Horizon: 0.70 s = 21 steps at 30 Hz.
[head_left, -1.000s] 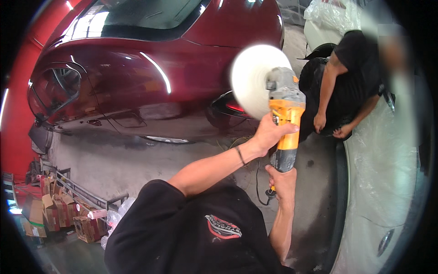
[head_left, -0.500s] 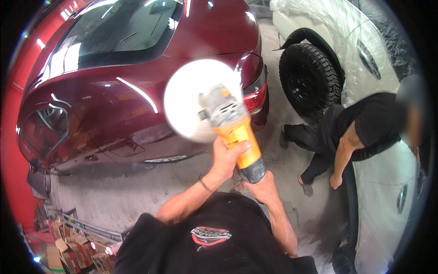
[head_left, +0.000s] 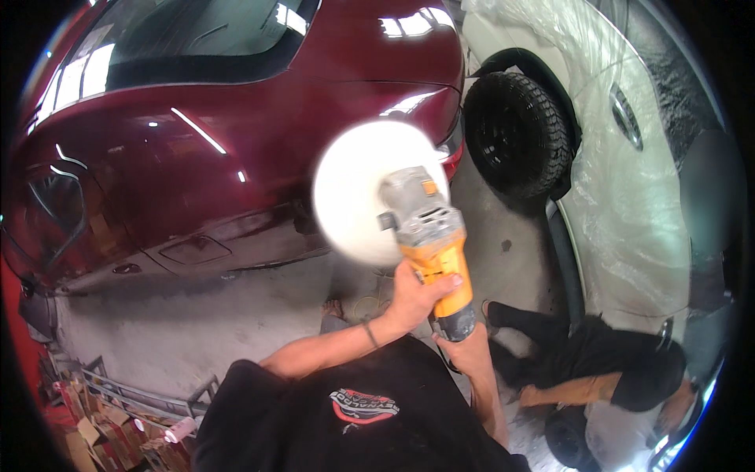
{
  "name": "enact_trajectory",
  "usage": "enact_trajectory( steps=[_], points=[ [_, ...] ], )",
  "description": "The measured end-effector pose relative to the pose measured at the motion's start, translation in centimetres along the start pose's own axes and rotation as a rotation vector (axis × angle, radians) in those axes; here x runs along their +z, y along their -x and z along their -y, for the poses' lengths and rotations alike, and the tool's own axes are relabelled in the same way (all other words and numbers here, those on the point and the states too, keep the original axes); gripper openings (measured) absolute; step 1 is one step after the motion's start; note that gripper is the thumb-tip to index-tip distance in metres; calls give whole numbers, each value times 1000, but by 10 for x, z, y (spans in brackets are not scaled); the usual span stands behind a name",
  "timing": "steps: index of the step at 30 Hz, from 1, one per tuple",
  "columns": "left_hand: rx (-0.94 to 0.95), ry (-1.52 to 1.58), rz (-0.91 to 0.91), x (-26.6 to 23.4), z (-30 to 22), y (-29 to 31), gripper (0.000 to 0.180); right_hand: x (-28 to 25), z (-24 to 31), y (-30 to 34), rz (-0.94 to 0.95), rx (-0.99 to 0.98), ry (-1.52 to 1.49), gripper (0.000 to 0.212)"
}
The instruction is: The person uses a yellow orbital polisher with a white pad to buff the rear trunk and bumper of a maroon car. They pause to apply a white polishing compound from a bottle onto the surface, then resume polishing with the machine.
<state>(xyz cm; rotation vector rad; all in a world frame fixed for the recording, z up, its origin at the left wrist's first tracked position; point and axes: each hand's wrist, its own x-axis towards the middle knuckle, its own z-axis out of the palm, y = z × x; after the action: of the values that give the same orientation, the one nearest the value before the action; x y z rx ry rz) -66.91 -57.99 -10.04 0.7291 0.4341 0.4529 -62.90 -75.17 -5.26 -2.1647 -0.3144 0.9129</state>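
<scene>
A yellow and grey power polisher (head_left: 442,256) is in both my hands in front of my chest. Its round white pad (head_left: 370,189) is blurred and overlaps the dark red car (head_left: 259,134) near the tail light; whether it touches the paint I cannot tell. My left hand (head_left: 417,295) wraps around the yellow body, thumb on top. Lower down, my right hand (head_left: 465,346) is closed around the dark rear end of the handle.
On the right stands a white vehicle (head_left: 629,259) under plastic film, with a black wheel (head_left: 517,134). A co-worker in black (head_left: 605,354) bends beside it. Cardboard boxes (head_left: 118,433) and a metal rack (head_left: 149,397) are at lower left. A thin cable (head_left: 363,307) lies on the floor.
The view has shifted, with more of the rear window cut off. The polisher now appears farther right and lower. The co-worker has moved nearer and bent lower beside the white vehicle.
</scene>
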Motion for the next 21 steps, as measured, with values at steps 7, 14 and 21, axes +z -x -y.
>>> enact_trajectory(
  steps=[7, 14, 21],
  points=[
    [-55, 57, 174, 52, 23, -77, 54, -24, -9, -32, -194, 160, -297, 22],
    [-87, 75, 143, 54, 30, -52, 56, -24, -11, -3, -233, 174, -234, 16],
    [-45, 101, 91, -4, 2, 4, 58, 9, -9, 25, -80, 215, 42, 22]
  ],
)
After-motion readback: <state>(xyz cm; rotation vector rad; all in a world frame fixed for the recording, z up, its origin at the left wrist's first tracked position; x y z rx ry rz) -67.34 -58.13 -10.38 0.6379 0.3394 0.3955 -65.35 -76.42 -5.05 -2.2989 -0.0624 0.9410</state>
